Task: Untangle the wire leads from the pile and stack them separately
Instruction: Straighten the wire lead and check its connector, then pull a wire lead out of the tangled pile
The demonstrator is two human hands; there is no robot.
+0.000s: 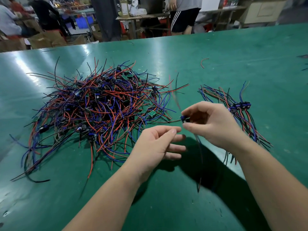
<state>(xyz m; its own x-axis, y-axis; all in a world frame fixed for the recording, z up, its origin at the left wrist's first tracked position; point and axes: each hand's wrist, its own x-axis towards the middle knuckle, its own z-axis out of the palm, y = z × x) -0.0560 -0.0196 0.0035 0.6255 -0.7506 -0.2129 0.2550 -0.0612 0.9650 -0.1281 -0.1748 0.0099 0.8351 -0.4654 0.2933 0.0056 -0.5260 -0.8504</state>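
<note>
Centre frame, the right hand [211, 124] is pinching one thin wire lead [183, 118] by its small blue end piece, thumb and fingertips curled tight on it. Its wires are trailing up and down in a blur, raised above the glossy green table mat [216, 55]. The left hand [158, 144] is hanging just beside it, lower centre, with its fingers loosely curled and gripping nothing that I can make out.

Left of centre, the big tangled pile of red, blue and black wire leads [100, 105] is sprawling wide. Springy loops and stiff loose ends are poking out all round it, and small green circuit boards are showing through. At the right, the neat stack of sorted leads [240, 110] is lying with its blue end pieces bunched together and its wires fanning out both ways.

Bare mat is showing in the gap between pile and stack, across the lower left and over the upper right. The table's far edge is running across the upper frame. A short curved red wire scrap [204, 61] is lying alone near the upper centre. Beyond the edge, a person in black striped shorts [183, 19] is standing, and brown cardboard boxes [46, 39] are crowding the upper left.
</note>
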